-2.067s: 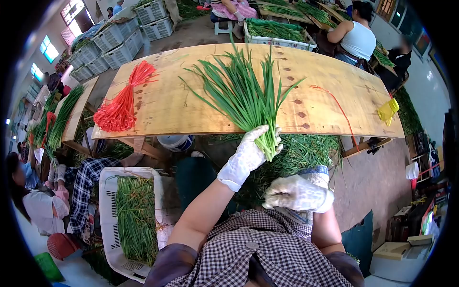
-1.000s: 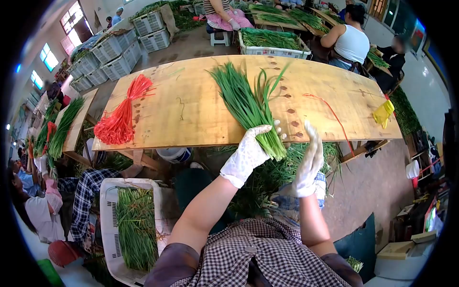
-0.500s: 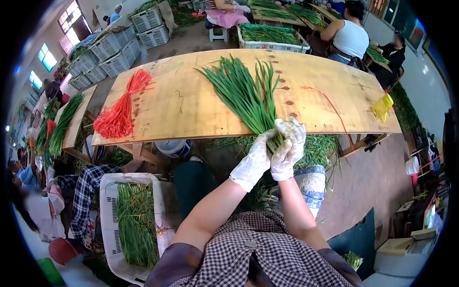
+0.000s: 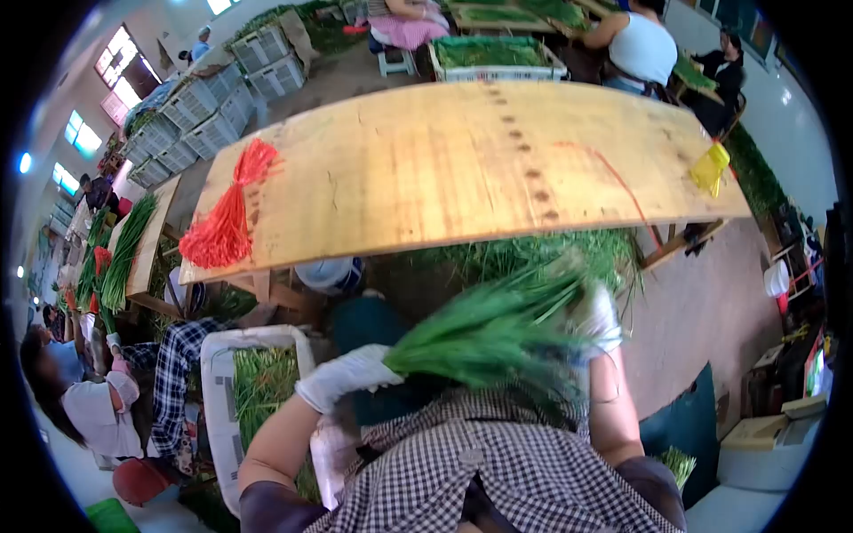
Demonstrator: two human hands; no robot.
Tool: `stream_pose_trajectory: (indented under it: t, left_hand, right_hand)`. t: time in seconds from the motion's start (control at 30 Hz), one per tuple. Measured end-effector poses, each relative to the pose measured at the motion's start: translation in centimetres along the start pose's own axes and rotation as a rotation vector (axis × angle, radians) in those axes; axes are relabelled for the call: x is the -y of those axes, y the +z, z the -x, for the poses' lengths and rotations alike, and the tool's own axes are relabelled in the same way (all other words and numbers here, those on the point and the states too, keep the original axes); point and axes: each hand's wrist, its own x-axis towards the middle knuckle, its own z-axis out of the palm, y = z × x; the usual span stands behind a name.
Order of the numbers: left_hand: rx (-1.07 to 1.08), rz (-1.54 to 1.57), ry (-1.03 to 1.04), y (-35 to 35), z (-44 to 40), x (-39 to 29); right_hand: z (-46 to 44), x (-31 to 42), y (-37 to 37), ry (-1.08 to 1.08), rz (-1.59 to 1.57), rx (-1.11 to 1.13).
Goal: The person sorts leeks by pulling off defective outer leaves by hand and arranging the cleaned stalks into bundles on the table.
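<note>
A bunch of garlic chives (image 4: 489, 333), long and green, lies across my lap side of the table, blurred by motion. My left hand (image 4: 351, 377), in a white glove, is closed around its gathered end at the left. The leaves fan out to the right towards my right hand (image 4: 600, 320), also gloved. That hand is smeared, and whether its fingers grip the leaves cannot be made out. Beyond them is the wooden table (image 4: 400, 178), with a bundle of red ties (image 4: 227, 213) at its left and a single red tie (image 4: 613, 173) towards the right.
A white crate (image 4: 213, 391) of greens stands at my left. Loose greens (image 4: 569, 249) lie under the table edge, and a yellow object (image 4: 711, 169) sits at its right corner. Other people work at tables behind and to the left. Grey crates (image 4: 191, 107) are stacked at the back left.
The bunch has come off the tabletop towards my body and turned from pointing away to pointing right. My left hand moved left with its end; my right hand moved right, along the leaves.
</note>
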Motion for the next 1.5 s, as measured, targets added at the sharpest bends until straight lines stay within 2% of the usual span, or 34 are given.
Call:
stream_pose_trajectory:
  t: [0.03, 0.07, 0.1, 0.13, 0.17, 0.23, 0.27, 0.3, 0.33, 0.4, 0.43, 0.5, 0.53, 0.57, 0.63, 0.7, 0.73, 0.77, 0.83, 0.87, 0.9, 0.93, 0.97, 1.03, 1.1, 1.17, 1.2, 1.23, 1.27, 1.3, 1.33, 1.37, 1.43, 1.5]
  left_hand:
    - [0.029, 0.159, -0.024, -0.4, 1.3, 0.4]
    - [0.089, 0.280, -0.045, -0.4, 1.9, 1.1]
    - [0.102, 0.269, -0.061, -0.2, 2.3, 1.8]
    - [0.154, 0.434, -0.028, 0.1, 2.4, 2.5]
    - [0.202, 0.598, 0.009, 0.5, 2.7, 2.5]
    - [0.120, 0.638, 0.043, 1.5, 3.1, 2.2]
    - [0.151, 0.733, 0.050, 1.7, 3.2, 2.2]
    - [0.182, 0.830, 0.056, 1.8, 3.2, 2.1]
    - [0.174, 0.810, 0.051, 2.0, 3.6, 1.1]
    - [0.160, 0.794, 0.046, 2.5, 3.9, -0.1]
    - [0.145, 0.791, 0.043, 2.7, 4.1, -0.5]
    - [0.157, 0.727, 0.040, 2.9, 4.2, -1.4]
    - [0.166, 0.675, 0.036, 3.0, 4.3, -1.9]
    - [0.168, 0.664, 0.040, 3.2, 4.3, -2.3]
    - [0.085, 0.447, 0.037, 3.7, 4.5, -3.6]
    - [-0.006, 0.235, 0.053, 4.3, 5.2, -7.4]
    - [-0.163, -0.011, 0.270, 5.0, 4.7, -8.9]
    - [-0.292, -0.248, 0.440, 5.6, 3.4, -10.1]
    - [-0.624, -0.724, 0.666, 6.8, 0.1, -12.4]
    - [-0.622, -0.755, 0.680, 7.8, 0.0, -15.9]
    - [-0.619, -0.783, 0.692, 8.5, -0.1, -19.7]
    - [-0.606, -0.797, 0.806, 8.6, -1.6, -22.0]
    - [-0.594, -0.811, 0.920, 8.3, -2.9, -24.2]
    - [-0.510, -0.835, 0.819, 6.6, -4.6, -29.1]
    - [-0.664, -0.786, 0.896, 2.8, -9.3, -31.2]
    - [-0.964, -0.800, 0.945, -1.3, -16.9, -32.3]
    - [-0.974, -0.795, 0.949, -2.8, -19.9, -33.1]
    - [-1.080, -0.829, 0.956, -4.1, -22.5, -34.0]
    - [-1.189, -0.862, 0.962, -4.9, -24.4, -34.7]
    - [-1.202, -0.855, 0.966, -5.1, -25.6, -35.2]
    - [-1.154, -0.866, 0.880, -5.0, -26.6, -35.8]
    - [-1.103, -0.877, 0.792, -5.0, -27.7, -36.0]
    - [-1.105, -0.806, 0.791, -5.3, -29.6, -35.6]
    - [-0.930, -0.871, 0.678, -5.9, -30.8, -35.1]
  right_hand:
    - [-1.0, 0.1, -2.6, 0.011, -0.167, -0.036]
    - [-1.3, 0.8, -3.6, -0.071, -0.220, -0.273]
    - [-1.3, 1.6, -5.1, -0.101, -0.249, -0.295]
    - [-1.0, 2.7, -6.0, -0.184, -0.154, -0.302]
    - [-0.1, 4.4, -5.1, -0.179, -0.096, -0.405]
    - [2.0, 6.4, -4.4, -0.331, 0.010, -0.289]
    - [3.5, 7.7, -3.2, -0.344, 0.175, -0.166]
    - [5.3, 8.6, -1.9, -0.244, 0.355, -0.087]
    - [7.1, 10.2, -0.1, 0.040, 0.324, 0.179]
    - [8.2, 6.6, 0.8, 0.030, 0.216, 0.850]
    - [9.3, 3.4, 1.7, 0.142, -0.190, 0.944]
    - [10.4, -0.8, 3.8, 0.107, 0.504, 1.077]
    - [11.1, -3.3, 4.4, -0.024, 0.728, 1.040]
    - [11.1, -5.7, 4.6, -0.038, 0.807, 1.029]
    - [10.8, -7.4, 5.5, -0.092, 0.794, 0.999]
    - [10.6, -7.3, 6.0, -0.083, 0.564, 0.937]
    - [10.6, -6.1, 6.2, -0.245, 0.702, 0.837]
    - [10.6, -5.6, 6.5, -0.352, 0.676, 0.661]
    - [9.8, -2.8, 7.6, -0.320, -0.181, 0.433]
    - [8.0, -0.7, 7.3, -0.516, -0.009, 0.312]
    - [6.8, 2.3, 7.2, -0.562, 0.020, 0.166]
    - [5.6, 5.2, 7.1, -0.596, 0.054, 0.015]
    - [5.3, 8.5, 7.1, -0.486, -0.058, -0.160]
    - [2.4, 12.8, 5.2, -0.702, 0.107, -0.428]
    - [-0.8, 17.4, 4.1, -0.812, 0.112, -0.555]
    - [-6.7, 18.6, 0.5, -0.825, 0.128, -0.551]
    - [-8.6, 18.8, 0.6, -0.800, 0.211, -0.565]
    - [-11.0, 18.0, 0.0, -0.783, 0.251, -0.551]
    - [-13.9, 16.4, -1.6, -0.765, 0.427, -0.530]
    - [-17.7, 13.7, -3.9, -0.658, 0.618, -0.630]
    - [-20.3, 11.5, -5.0, -0.452, 0.908, -0.724]
    - [-20.6, 10.0, -3.5, -0.336, 1.007, -0.808]
    - [-20.6, 8.9, -2.3, 0.031, 1.237, -0.674]
    - [-21.3, 8.8, -2.4, 0.101, 1.444, -0.559]
